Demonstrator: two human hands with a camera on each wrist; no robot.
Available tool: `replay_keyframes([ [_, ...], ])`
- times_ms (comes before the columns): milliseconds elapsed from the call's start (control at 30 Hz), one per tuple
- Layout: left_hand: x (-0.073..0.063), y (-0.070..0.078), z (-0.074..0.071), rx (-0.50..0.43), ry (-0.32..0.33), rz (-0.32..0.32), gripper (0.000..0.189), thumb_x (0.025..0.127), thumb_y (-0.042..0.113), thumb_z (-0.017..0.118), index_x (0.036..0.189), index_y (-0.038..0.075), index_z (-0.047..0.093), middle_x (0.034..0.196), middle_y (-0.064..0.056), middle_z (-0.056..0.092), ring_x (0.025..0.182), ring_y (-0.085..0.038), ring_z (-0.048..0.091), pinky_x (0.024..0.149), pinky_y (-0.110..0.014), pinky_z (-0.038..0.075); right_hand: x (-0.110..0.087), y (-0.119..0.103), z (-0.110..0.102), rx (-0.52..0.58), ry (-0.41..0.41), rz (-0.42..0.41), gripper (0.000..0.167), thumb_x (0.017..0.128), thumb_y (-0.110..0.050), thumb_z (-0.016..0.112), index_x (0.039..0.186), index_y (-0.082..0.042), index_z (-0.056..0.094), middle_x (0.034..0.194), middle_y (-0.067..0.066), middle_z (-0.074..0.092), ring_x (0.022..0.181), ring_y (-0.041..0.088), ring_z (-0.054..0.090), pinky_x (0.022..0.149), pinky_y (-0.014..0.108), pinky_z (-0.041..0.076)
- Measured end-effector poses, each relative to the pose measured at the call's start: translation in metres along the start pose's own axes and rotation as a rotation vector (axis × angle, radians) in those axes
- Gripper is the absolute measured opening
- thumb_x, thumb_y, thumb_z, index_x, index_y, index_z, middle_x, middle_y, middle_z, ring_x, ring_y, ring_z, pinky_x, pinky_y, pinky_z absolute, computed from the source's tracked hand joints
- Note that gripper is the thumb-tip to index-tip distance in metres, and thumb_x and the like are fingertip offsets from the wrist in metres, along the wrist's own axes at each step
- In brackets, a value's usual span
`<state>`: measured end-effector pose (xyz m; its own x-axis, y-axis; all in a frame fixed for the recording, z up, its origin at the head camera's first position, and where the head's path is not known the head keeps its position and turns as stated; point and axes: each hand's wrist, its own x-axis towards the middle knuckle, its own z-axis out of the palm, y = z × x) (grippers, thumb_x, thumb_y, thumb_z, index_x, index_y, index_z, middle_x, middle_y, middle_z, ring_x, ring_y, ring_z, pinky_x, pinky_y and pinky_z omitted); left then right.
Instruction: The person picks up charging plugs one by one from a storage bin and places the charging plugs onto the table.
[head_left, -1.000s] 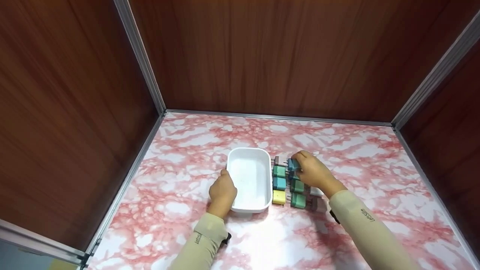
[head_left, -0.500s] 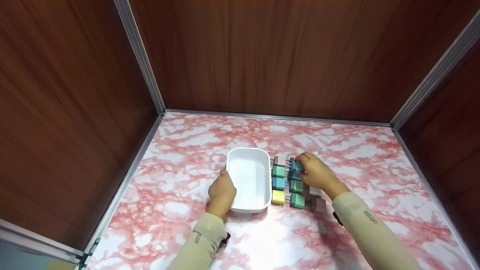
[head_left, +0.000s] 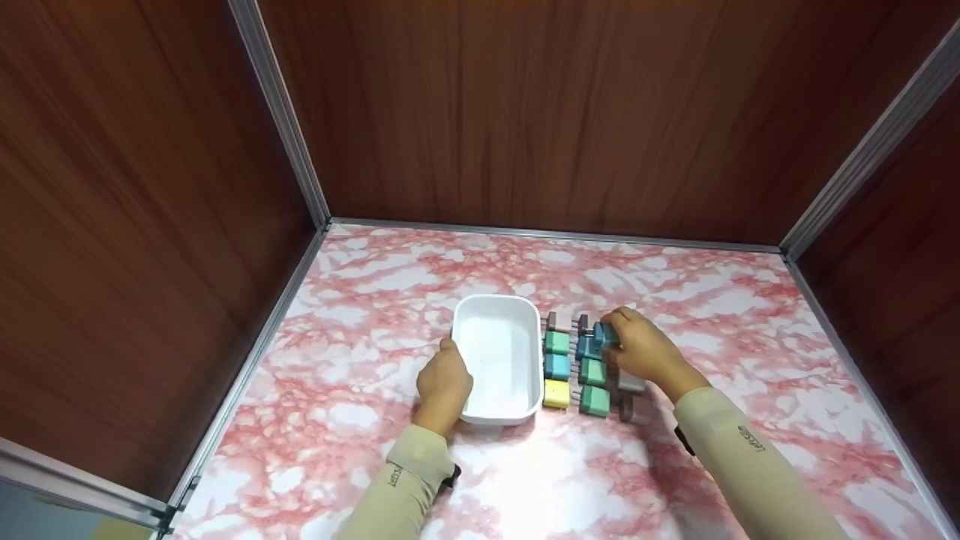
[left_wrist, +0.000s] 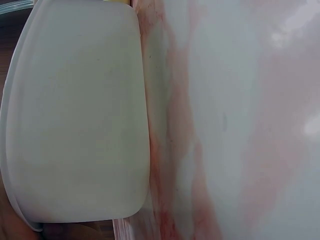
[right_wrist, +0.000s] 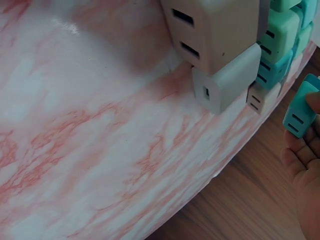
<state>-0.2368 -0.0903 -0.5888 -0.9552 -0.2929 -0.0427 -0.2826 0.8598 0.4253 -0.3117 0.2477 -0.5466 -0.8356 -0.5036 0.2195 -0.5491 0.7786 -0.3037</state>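
My left hand (head_left: 445, 382) grips the left rim of a white plastic bin (head_left: 498, 417), whose inside shows bare. In the left wrist view, the bin's outer wall (left_wrist: 80, 120) fills the left side, with only a bit of the hand at the lower-left corner. My right hand (head_left: 643, 346) pinches a blue USB charger plug (head_left: 604, 335) above the right side of the charger group. The right wrist view shows this charger (right_wrist: 300, 111) between thumb and fingers, its two port slots facing the camera. Right under it sits a dark blue charger (head_left: 587, 348).
Chargers stand in rows right of the bin: yellow (head_left: 556, 394), light blue (head_left: 557, 367) and green (head_left: 557, 343) nearest it. Further right are two greener ones, a white charger (head_left: 631, 382) and a brown one (head_left: 637, 409). Wood-grain panels (head_left: 525, 120) wall in the marbled table (head_left: 375, 300).
My right hand has shifted a little to the right, carrying the blue charger away from the dark chargers at the back of the row. The left hand and bin stay put.
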Motion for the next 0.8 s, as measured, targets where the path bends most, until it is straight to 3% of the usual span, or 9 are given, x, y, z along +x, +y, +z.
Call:
replay_keyframes([
  [133, 0.0, 0.0, -0.001, 0.018, -0.044, 0.002, 0.06, 0.092, 0.007, 0.069, 0.145, -0.003, 0.044, 0.073, -0.008, 0.068, 0.059, -0.022, 0.064, 0.056, -0.036, 0.053, -0.003, 0.002, -0.001, 0.006, 0.0, 0.013, 0.046, 0.082, -0.004, 0.077, 0.124, 0.003, 0.06, 0.119, 0.016, 0.062, 0.107, 0.032, 0.063, 0.095, 0.051, 0.051],
  [333, 0.001, 0.001, 0.0, 0.012, -0.008, -0.016, 0.049, 0.09, 0.008, 0.069, 0.134, -0.001, 0.05, 0.09, -0.015, 0.075, 0.074, -0.03, 0.073, 0.062, -0.044, 0.057, -0.007, 0.005, -0.003, 0.011, -0.026, 0.043, 0.049, 0.084, -0.012, 0.081, 0.127, 0.002, 0.06, 0.125, 0.016, 0.061, 0.113, 0.034, 0.061, 0.099, 0.053, 0.049],
  [533, 0.0, 0.001, 0.0, 0.003, 0.0, -0.02, 0.047, 0.09, 0.006, 0.067, 0.134, -0.001, 0.051, 0.092, -0.015, 0.075, 0.078, -0.032, 0.074, 0.064, -0.046, 0.057, -0.012, 0.01, -0.003, -0.002, -0.062, 0.077, 0.055, 0.087, -0.022, 0.082, 0.131, 0.001, 0.058, 0.127, 0.016, 0.059, 0.114, 0.035, 0.06, 0.098, 0.055, 0.049],
  [800, 0.001, 0.002, 0.001, 0.005, 0.015, -0.025, 0.043, 0.089, 0.008, 0.07, 0.128, 0.001, 0.053, 0.095, -0.016, 0.076, 0.082, -0.033, 0.074, 0.067, -0.047, 0.057, -0.018, 0.017, -0.002, -0.013, -0.052, 0.073, 0.049, 0.084, -0.011, 0.082, 0.126, 0.001, 0.059, 0.123, 0.016, 0.06, 0.112, 0.034, 0.061, 0.096, 0.053, 0.05],
])
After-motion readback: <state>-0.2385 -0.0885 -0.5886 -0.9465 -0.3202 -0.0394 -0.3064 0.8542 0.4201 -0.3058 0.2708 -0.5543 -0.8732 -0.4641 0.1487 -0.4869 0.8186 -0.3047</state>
